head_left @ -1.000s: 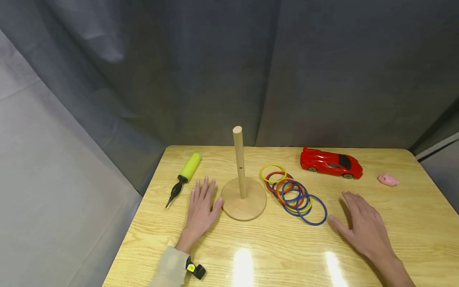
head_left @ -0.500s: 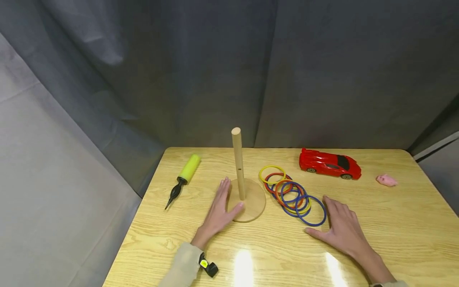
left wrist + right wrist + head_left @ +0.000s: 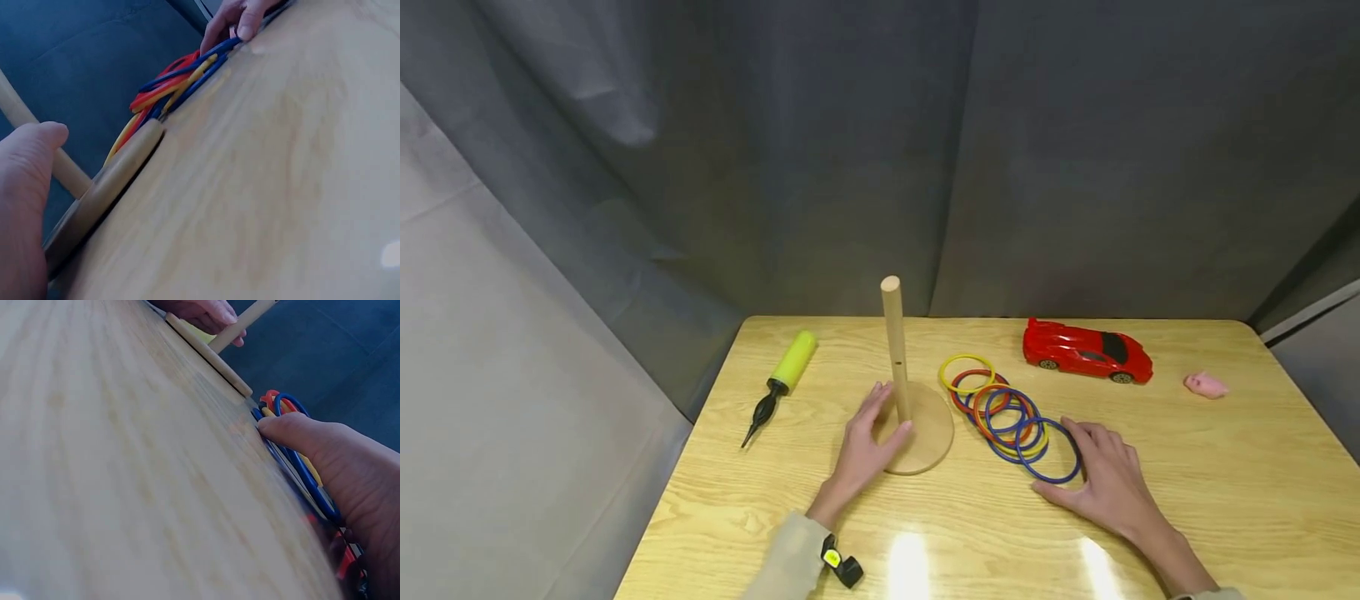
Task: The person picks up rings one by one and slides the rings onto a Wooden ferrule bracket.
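In the head view a wooden post [image 3: 896, 350] stands upright on a round wooden base [image 3: 928, 429]. My left hand [image 3: 863, 446] is at the post's lower left, thumb and fingers spread either side of it; whether they touch it is unclear. The left wrist view shows its thumb [image 3: 31, 147] in front of the post. To the right lies an overlapping pile of yellow, red and blue rings [image 3: 1000, 408]. My right hand [image 3: 1108, 479] spans the nearest blue ring [image 3: 1051, 482], its thumb by the front edge and its fingers by the right edge. Its fingertips are partly hidden.
A yellow-green hand pump [image 3: 792, 362] with a black nozzle lies at the table's left. Toward the back right stands a red toy car [image 3: 1082, 352]. A small pink pig figure [image 3: 1206, 384] lies further right. Grey curtain [image 3: 820, 167] hangs behind the table [image 3: 985, 542].
My left hand has moved right, from beside the base to the post. My right hand has moved left to the nearest blue ring. The view has shifted slightly.
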`<state>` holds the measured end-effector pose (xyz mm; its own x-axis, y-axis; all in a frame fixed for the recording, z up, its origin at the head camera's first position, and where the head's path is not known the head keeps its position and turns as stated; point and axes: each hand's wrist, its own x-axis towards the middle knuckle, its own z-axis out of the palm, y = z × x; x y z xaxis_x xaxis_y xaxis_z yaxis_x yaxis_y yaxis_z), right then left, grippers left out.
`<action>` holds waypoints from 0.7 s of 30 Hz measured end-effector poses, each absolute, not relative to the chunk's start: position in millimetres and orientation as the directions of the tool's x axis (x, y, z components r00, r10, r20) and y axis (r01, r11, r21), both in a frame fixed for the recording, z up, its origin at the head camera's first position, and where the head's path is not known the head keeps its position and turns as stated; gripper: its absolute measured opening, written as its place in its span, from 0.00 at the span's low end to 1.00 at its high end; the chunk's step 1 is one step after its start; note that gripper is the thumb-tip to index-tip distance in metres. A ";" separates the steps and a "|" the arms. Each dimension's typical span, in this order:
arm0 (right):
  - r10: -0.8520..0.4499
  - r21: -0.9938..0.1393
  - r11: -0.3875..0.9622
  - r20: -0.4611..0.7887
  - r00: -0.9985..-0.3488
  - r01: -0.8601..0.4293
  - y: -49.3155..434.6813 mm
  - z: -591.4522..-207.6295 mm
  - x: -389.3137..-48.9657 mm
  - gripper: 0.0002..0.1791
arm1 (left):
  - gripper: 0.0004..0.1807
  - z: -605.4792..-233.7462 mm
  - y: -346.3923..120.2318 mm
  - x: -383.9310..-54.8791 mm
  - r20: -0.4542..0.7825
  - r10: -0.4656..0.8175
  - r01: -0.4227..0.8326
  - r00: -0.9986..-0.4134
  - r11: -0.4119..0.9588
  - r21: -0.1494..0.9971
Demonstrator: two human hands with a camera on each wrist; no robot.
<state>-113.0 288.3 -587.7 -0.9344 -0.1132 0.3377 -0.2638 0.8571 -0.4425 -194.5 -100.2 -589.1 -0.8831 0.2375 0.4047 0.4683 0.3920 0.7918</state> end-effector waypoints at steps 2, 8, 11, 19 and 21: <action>-0.119 -0.436 0.860 0.334 -0.935 -0.265 288.0 -588.9 -116.0 0.62 | 0.35 -588.7 -97.1 -195.0 0.441 0.206 0.486 -0.874 0.335 0.807; -0.127 -0.433 0.861 0.324 -0.938 -0.266 288.8 -590.3 -124.7 0.61 | 0.22 -589.6 -89.6 -199.0 0.543 0.158 0.565 -0.825 0.214 0.797; -0.140 -0.435 0.859 0.309 -0.941 -0.271 289.3 -590.4 -125.3 0.62 | 0.18 -591.2 -88.3 -200.3 0.569 0.140 0.586 -0.810 0.192 0.787; -0.156 -0.468 0.832 0.316 -0.936 -0.296 291.4 -586.5 -125.8 0.58 | 0.14 -592.5 -89.2 -201.6 0.537 0.124 0.551 -0.835 0.185 0.814; -0.154 -0.473 0.829 0.318 -0.936 -0.298 290.9 -586.6 -125.9 0.57 | 0.14 -592.4 -89.7 -200.8 0.530 0.116 0.542 -0.840 0.172 0.822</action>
